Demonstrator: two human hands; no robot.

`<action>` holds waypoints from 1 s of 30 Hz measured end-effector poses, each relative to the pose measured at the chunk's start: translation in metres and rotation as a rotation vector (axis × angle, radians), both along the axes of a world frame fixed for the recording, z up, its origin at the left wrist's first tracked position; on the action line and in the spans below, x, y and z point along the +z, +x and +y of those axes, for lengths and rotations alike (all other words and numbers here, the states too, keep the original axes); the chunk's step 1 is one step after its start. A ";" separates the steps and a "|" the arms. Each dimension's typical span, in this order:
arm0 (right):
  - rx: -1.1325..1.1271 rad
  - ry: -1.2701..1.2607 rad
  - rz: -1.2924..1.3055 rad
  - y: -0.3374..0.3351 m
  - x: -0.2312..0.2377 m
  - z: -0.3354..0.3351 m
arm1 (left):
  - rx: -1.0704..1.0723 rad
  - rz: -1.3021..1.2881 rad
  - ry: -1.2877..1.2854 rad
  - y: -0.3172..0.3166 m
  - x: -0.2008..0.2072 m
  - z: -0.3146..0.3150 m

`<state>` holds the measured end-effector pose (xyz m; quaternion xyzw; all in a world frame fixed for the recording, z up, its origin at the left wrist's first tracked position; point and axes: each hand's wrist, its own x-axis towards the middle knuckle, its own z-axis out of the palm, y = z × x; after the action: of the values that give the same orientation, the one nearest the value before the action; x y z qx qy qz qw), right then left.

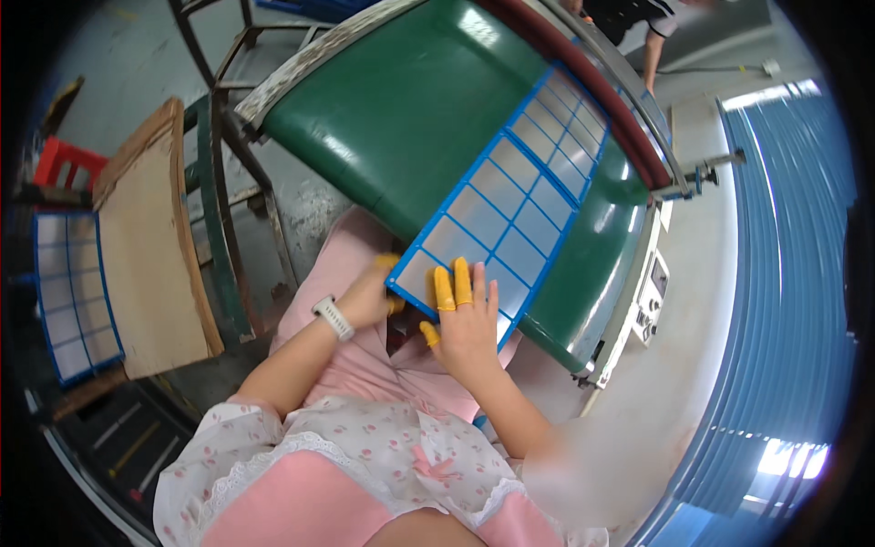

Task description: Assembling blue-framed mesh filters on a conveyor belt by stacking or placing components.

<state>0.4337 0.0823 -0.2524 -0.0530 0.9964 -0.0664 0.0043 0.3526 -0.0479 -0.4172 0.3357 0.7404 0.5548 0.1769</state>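
A long translucent panel [481, 222] with a blue frame and blue grid lines lies on a green conveyor belt [401, 100], its near end jutting out over my lap. At the panel's near left corner is my left hand [366, 294], yellow covers on its fingertips. Its fingers close around the corner, partly hidden by the panel. My right hand [469, 333] rests flat on the near end, fingers stretched out; yellow covers sit on the thumb and two fingers. Beyond a blue seam, another gridded panel [558, 108] continues toward the red roller.
Left of me, a similar blue-gridded panel [77, 292] stands beside a wooden board [150, 246] on a metal frame. A red crate [68, 164] is behind them. A dark red roller [583, 77] crosses the belt's far end. Another person's arm [653, 59] shows beyond; a control box [652, 296] is on the right.
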 end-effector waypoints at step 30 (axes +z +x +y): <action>0.099 0.199 -0.076 -0.012 -0.009 0.013 | 0.360 -0.143 0.283 -0.007 0.027 -0.010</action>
<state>0.4213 0.0956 -0.2615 -0.0989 0.9933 0.0313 0.0505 0.3459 -0.0576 -0.3904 0.1796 0.6887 0.6981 0.0780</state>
